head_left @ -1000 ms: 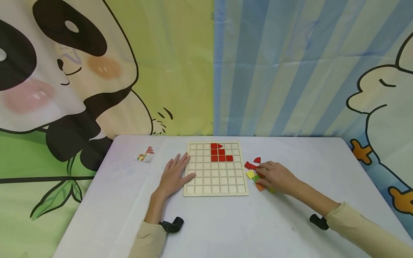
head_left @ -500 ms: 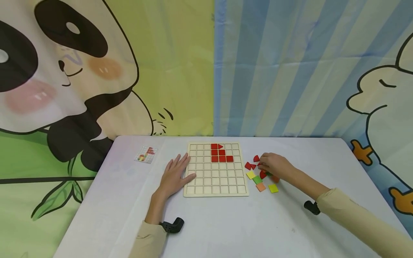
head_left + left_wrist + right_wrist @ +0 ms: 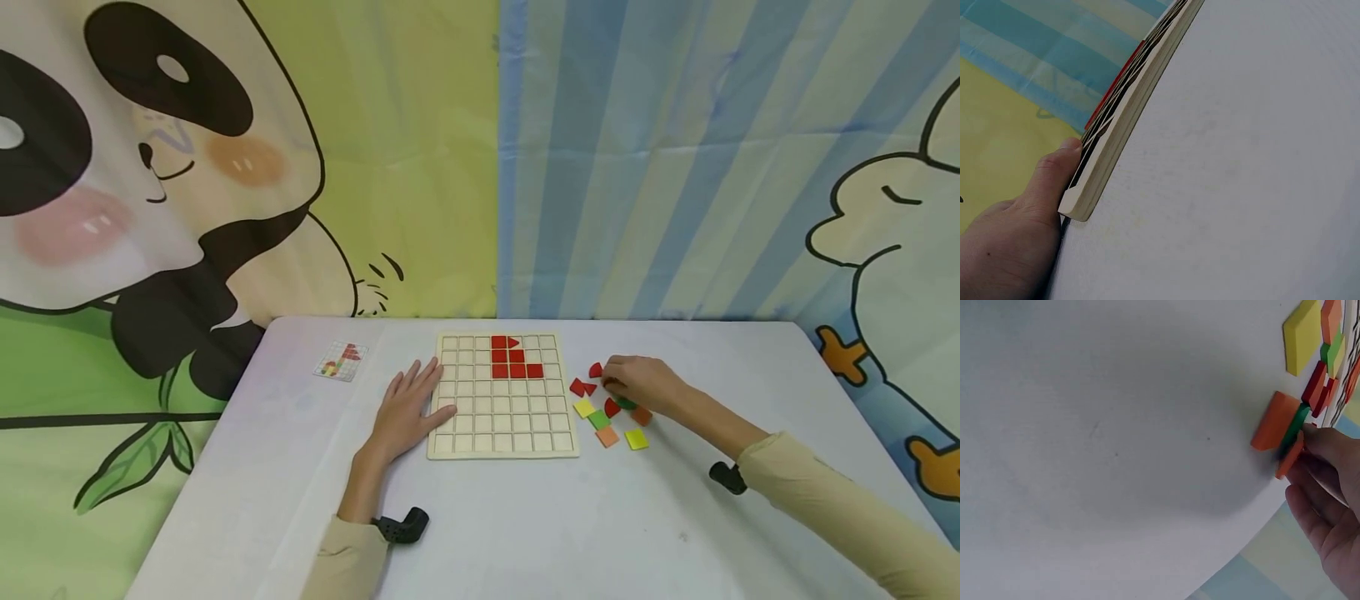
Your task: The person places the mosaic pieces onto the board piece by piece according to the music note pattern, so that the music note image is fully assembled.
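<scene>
In the head view my left hand [image 3: 407, 408] rests with straight, spread fingers along the left edge of a pale wooden grid board [image 3: 465, 433]. The left wrist view has the thumb [image 3: 1054, 172] against the board's edge [image 3: 1110, 144]. Red tiles [image 3: 498, 357] fill some cells near the board's top. Right of the board, my right hand [image 3: 645, 383] is over loose coloured tiles. Up close in the right wrist view, the right thumb and fingers [image 3: 1310, 506] pinch a tilted orange tile [image 3: 1290, 457], beside a green piece [image 3: 1295, 428] and another orange tile [image 3: 1275, 422].
Yellow tiles [image 3: 637, 439], a green tile [image 3: 599, 419], a light orange tile [image 3: 607, 437] and several red pieces [image 3: 577, 387] lie loose between the board and the right hand. A small pattern card [image 3: 341, 362] lies left of the board. The white table [image 3: 510, 533] ends at a patterned curtain.
My right hand has shifted up and back from the lower tiles, uncovering orange, yellow and green ones, and then stays almost still. The left hand keeps its place on the board.
</scene>
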The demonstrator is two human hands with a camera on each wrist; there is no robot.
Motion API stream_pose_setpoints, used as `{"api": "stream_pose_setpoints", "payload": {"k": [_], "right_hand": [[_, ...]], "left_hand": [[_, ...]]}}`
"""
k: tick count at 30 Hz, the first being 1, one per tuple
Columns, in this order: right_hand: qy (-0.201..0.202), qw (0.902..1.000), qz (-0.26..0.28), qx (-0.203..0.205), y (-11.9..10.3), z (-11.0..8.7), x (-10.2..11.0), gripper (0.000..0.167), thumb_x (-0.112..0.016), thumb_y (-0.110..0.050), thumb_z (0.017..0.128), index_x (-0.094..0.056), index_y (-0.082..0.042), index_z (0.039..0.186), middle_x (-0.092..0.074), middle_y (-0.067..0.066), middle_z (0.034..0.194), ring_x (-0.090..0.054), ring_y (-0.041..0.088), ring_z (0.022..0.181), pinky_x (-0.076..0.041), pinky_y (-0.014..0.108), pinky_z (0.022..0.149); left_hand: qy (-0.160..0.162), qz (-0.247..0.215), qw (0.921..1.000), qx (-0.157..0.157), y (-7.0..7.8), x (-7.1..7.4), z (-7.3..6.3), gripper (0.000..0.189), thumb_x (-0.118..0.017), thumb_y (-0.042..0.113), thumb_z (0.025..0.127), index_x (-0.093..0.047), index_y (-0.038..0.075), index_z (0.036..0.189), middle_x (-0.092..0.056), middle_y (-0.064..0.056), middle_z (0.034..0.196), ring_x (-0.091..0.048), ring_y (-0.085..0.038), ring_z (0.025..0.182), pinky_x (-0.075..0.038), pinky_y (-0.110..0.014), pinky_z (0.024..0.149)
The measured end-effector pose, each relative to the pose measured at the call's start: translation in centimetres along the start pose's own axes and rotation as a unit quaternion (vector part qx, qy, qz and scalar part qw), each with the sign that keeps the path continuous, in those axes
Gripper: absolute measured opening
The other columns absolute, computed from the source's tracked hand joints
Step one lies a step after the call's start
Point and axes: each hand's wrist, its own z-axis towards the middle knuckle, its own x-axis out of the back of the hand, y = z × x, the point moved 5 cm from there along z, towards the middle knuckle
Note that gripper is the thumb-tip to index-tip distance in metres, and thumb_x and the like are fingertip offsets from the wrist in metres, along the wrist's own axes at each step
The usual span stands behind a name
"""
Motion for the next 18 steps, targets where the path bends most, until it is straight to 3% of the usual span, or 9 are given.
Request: {"api": "stream_pose_setpoints", "payload": {"k": [3, 7, 12, 18], "right_hand": [[0.025, 0.9996, 0.011, 0.009, -0.3, 0.2, 0.7, 0.012, -0.08, -0.01, 0.09, -0.076, -0.007, 0.1, -0.071, 0.004, 0.097, -0.062, 0.014, 0.077, -0.062, 0.031, 0.073], [0.055, 0.9967, 0.052, 0.027, -1.2, 1.5, 1.8, 0.016, -0.08, -0.007, 0.089, -0.074, -0.002, 0.104, -0.071, 0.009, 0.102, -0.068, 0.021, 0.087, -0.063, 0.036, 0.079], [0.049, 0.9924, 0.1, 0.052, -2.7, 4.2, 2.0, 0.017, -0.076, -0.004, 0.093, -0.073, 0.0, 0.109, -0.07, 0.012, 0.108, -0.067, 0.026, 0.093, -0.063, 0.04, 0.083], [0.037, 0.985, 0.142, 0.091, -4.0, 7.7, 0.8, 0.012, -0.069, -0.003, 0.097, -0.075, -0.001, 0.107, -0.072, 0.011, 0.106, -0.068, 0.023, 0.091, -0.061, 0.033, 0.078]], "left_hand": [[-0.002, -0.003, 1.0, 0.0, 0.0, 0.0, -0.1, 0.083, -0.066, 0.051, 0.097, -0.036, 0.009, 0.162, -0.029, -0.009, 0.171, -0.017, -0.036, 0.16, -0.01, -0.058, 0.13], [-0.004, -0.002, 1.0, 0.004, -0.1, 0.1, -0.1, 0.083, -0.066, 0.051, 0.097, -0.035, 0.009, 0.162, -0.028, -0.008, 0.171, -0.017, -0.035, 0.161, -0.009, -0.057, 0.13], [0.0, 0.0, 1.0, 0.003, -0.1, 0.1, -0.1, 0.083, -0.066, 0.051, 0.097, -0.036, 0.009, 0.161, -0.029, -0.009, 0.171, -0.017, -0.036, 0.16, -0.01, -0.058, 0.13], [-0.005, -0.007, 1.0, 0.005, 0.1, 0.1, 0.0, 0.083, -0.066, 0.05, 0.097, -0.035, 0.009, 0.162, -0.028, -0.008, 0.171, -0.016, -0.035, 0.161, -0.008, -0.057, 0.13]]}}
